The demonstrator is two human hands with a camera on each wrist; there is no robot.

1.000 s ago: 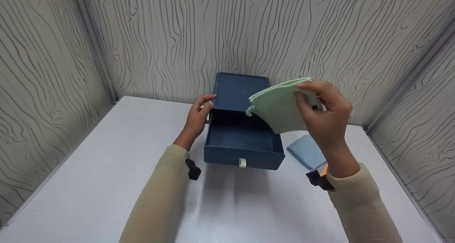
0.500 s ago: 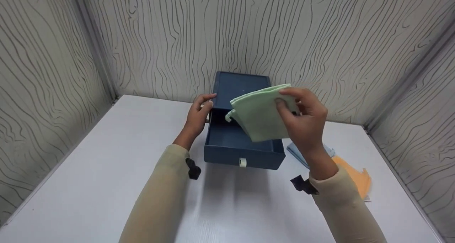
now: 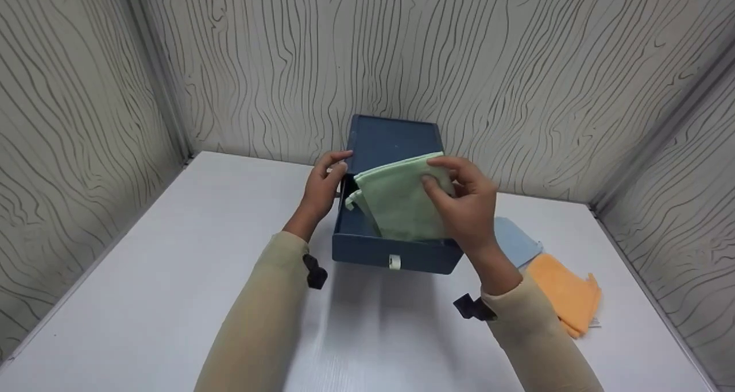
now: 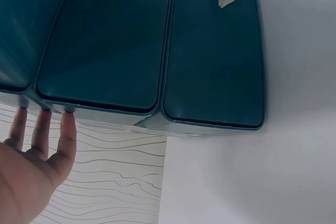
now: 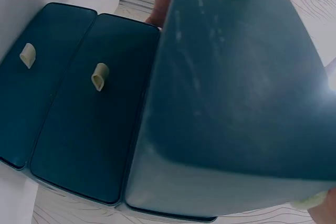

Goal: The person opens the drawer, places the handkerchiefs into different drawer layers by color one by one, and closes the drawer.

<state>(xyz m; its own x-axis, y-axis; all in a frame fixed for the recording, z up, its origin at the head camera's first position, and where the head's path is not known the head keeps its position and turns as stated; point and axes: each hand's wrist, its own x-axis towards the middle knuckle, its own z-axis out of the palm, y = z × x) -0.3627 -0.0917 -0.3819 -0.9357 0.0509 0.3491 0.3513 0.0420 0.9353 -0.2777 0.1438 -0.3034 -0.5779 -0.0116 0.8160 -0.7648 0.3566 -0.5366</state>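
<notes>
A dark blue drawer cabinet (image 3: 393,142) stands against the back wall with its top drawer (image 3: 362,249) pulled out. My left hand (image 3: 319,192) rests its fingertips against the cabinet's left side; in the left wrist view the fingers (image 4: 40,132) reach up fairly straight to that side. A folded pale green cloth (image 3: 402,202) is pinched between thumb and fingers of my right hand (image 3: 468,208). The cloth hangs over the drawer, its lower edge right at the front wall and a loose corner to the left. Most of the drawer's inside is hidden behind it.
On the white table (image 3: 172,277) right of the cabinet lie a folded light blue cloth (image 3: 515,244) and an orange cloth (image 3: 565,291). Lower drawers (image 5: 84,124) with cream pull tabs (image 5: 100,76) are closed. Wood-grain panels (image 3: 275,53) enclose the back and sides.
My right hand has carried the green cloth left and down, from beside the cabinet to over the drawer. The orange cloth has come into view. The left hand stays against the cabinet.
</notes>
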